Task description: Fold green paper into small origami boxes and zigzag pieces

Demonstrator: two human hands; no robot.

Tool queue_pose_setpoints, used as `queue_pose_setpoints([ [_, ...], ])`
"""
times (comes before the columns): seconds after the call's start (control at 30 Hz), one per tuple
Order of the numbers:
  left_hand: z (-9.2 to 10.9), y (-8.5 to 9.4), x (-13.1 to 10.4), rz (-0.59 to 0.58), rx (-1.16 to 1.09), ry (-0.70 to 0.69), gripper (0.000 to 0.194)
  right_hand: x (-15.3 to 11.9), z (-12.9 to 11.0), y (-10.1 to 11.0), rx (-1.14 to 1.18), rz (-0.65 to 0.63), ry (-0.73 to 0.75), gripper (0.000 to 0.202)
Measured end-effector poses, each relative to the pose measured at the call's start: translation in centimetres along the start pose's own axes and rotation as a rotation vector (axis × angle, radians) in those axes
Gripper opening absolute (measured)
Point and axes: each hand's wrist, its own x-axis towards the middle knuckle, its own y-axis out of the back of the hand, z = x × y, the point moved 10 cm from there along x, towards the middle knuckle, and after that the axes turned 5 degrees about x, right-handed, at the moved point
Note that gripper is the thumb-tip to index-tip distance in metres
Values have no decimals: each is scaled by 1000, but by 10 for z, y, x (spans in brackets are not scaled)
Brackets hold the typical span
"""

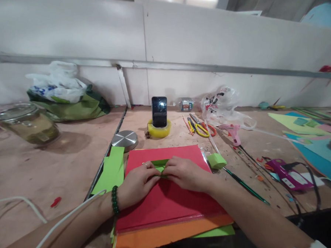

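A small green paper piece (160, 163) is pinched between both hands over a red sheet (161, 209). My left hand (138, 182), with a ring on a finger and a green bead bracelet at the wrist, grips its left side with closed fingers. On the right side, my right hand (185, 174) holds it with fingers bent together. The fingertips of both hands nearly meet and hide part of the paper. Under the red sheet lies a stack with an orange sheet (145, 241). Green strips (113, 173) lie left of the stack, and a folded green piece (217, 161) sits at its right.
A phone (159, 112) stands in a yellow tape roll (162, 130). Behind the stack lie a round metal lid (125, 139) and scissors (202, 130). A pink glue gun (233, 134), green pen (245, 185) and purple device (293, 178) are at right. A white cable (69, 215) crosses my left forearm.
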Motion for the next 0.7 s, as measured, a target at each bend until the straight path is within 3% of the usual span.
queue_pose_setpoints([
  [0.07,2,3,-1,19,-4,-21,22,-1,-1,12,49,52,-7,16],
  [0.2,5,10,-3,75,5,-45,18,-4,-7,24,112,94,-5,32],
  [0.43,-9,7,1,84,70,41,29,-2,28,-7,-46,34,-218,24],
  [0.53,-2,7,2,67,243,-27,24,2,15,-10,-177,-20,-103,19],
  [0.7,35,-13,-11,-95,554,-348,24,-1,-22,-24,-381,-182,170,11],
])
